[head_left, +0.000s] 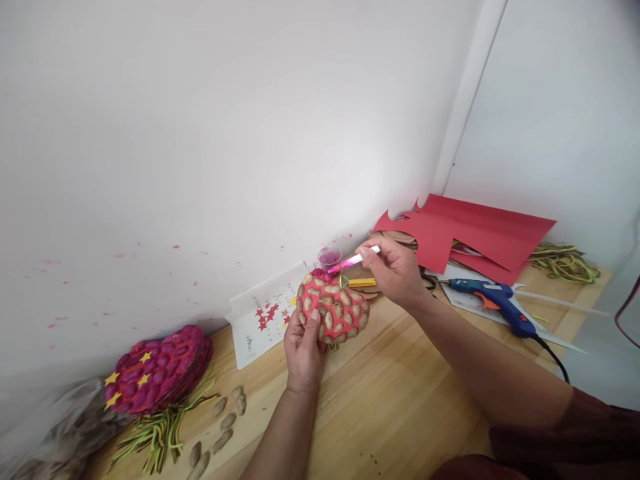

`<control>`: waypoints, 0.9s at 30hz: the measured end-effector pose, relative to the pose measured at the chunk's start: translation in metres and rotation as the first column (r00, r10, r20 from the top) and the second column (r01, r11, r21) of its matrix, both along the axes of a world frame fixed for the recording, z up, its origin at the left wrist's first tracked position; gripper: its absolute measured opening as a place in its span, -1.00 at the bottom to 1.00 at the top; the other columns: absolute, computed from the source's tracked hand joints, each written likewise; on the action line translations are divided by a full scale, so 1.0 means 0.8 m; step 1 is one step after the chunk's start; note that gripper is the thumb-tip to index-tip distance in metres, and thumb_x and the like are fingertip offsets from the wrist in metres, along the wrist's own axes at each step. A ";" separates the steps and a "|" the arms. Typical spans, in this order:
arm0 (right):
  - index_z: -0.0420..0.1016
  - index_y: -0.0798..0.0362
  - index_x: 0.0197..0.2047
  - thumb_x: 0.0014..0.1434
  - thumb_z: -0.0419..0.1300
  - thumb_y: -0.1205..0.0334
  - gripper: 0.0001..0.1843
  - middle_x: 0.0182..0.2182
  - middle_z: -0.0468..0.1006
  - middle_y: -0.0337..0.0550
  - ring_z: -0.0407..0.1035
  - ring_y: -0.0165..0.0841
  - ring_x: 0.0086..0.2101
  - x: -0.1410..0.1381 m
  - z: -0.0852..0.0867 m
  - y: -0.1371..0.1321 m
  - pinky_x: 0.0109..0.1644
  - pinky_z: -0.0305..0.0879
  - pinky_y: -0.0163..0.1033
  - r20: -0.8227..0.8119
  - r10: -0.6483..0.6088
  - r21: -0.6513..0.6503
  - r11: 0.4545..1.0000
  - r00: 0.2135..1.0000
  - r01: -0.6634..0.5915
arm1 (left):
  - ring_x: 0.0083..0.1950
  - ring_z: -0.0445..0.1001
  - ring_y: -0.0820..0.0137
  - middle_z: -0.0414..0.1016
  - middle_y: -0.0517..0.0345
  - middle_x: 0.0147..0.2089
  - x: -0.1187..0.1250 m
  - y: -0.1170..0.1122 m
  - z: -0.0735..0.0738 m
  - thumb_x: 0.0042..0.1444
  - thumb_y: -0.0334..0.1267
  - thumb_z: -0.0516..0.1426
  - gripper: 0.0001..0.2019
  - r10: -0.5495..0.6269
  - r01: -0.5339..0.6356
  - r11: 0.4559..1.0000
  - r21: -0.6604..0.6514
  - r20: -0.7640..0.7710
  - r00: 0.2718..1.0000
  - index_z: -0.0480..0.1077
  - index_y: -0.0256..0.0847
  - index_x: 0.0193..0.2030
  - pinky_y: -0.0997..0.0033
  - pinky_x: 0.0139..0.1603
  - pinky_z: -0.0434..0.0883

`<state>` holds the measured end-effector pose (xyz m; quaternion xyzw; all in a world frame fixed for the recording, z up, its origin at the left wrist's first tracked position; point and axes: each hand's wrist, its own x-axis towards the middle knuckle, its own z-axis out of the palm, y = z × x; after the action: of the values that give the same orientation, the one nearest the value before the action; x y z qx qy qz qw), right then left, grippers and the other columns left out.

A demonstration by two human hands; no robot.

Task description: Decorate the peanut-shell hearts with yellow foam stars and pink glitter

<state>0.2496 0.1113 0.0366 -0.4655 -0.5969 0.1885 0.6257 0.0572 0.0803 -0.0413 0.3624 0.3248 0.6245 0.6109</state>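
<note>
Fingers of the left hand pinch the lower edge of the peanut-shell disc, thumb flat on its face, holding it tilted up off the worktop. The right hand closes pen-fashion on a thin brush, whose pink tip meets the disc's top rim, just beyond the left thumb. The disc looks light and stiff, though the glued shells seem brittle and the wet paint would smear, so the bare lower edge is the safest hold. A small paint cup stands just behind the brush tip. A glue gun lies well right of the right fingers.
</note>
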 end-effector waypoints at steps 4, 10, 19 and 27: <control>0.54 0.03 -0.25 0.34 0.22 0.03 -0.75 -0.47 0.44 -0.24 0.32 -0.37 -0.44 0.000 0.000 -0.002 -0.35 0.22 -0.23 0.006 0.014 0.005 1.000 1.000 -0.014 | -0.58 0.35 0.55 0.58 0.23 -0.35 -0.001 0.000 -0.004 0.07 0.02 0.38 -0.64 0.041 -0.046 0.998 -0.046 -0.096 0.995 0.48 -0.14 -0.14 0.61 -0.64 0.29; 0.58 0.03 -0.23 0.34 0.23 0.04 -0.76 -0.47 0.46 -0.23 0.33 -0.37 -0.43 -0.007 0.003 -0.006 -0.33 0.24 -0.23 -0.019 0.032 0.066 0.997 0.999 -0.031 | -0.70 0.30 0.54 0.40 0.37 -0.55 0.001 0.000 0.001 -0.02 0.11 0.41 -0.54 0.028 -0.038 0.998 -0.053 -0.186 0.982 0.36 -0.15 -0.27 0.54 -0.71 0.30; 0.61 0.00 -0.15 0.35 0.23 0.16 -0.85 -0.29 0.64 -0.14 0.48 -0.32 -0.32 -0.029 0.007 -0.029 -0.21 0.40 -0.19 0.055 0.060 0.122 0.990 0.997 -0.066 | -0.63 0.44 0.45 0.55 0.24 -0.48 0.005 0.000 -0.009 -0.04 0.07 0.42 -0.57 0.077 -0.096 0.994 -0.043 -0.319 0.945 0.42 -0.20 -0.25 0.46 -0.60 0.46; 0.61 -0.05 -0.13 0.31 0.25 0.30 -0.89 -0.26 0.66 -0.15 0.52 -0.29 -0.26 -0.037 0.011 -0.040 -0.14 0.43 -0.16 0.229 0.018 0.276 0.958 0.973 -0.082 | -0.63 0.41 0.51 0.55 0.26 -0.43 0.007 -0.001 -0.009 0.01 0.05 0.38 -0.55 0.081 -0.099 0.995 -0.035 -0.340 0.937 0.38 -0.20 -0.16 0.51 -0.61 0.42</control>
<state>0.2204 0.0791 0.0452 -0.3741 -0.6962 0.0632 0.6095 0.0631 0.0798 -0.0484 0.4332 0.4571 0.5716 0.5259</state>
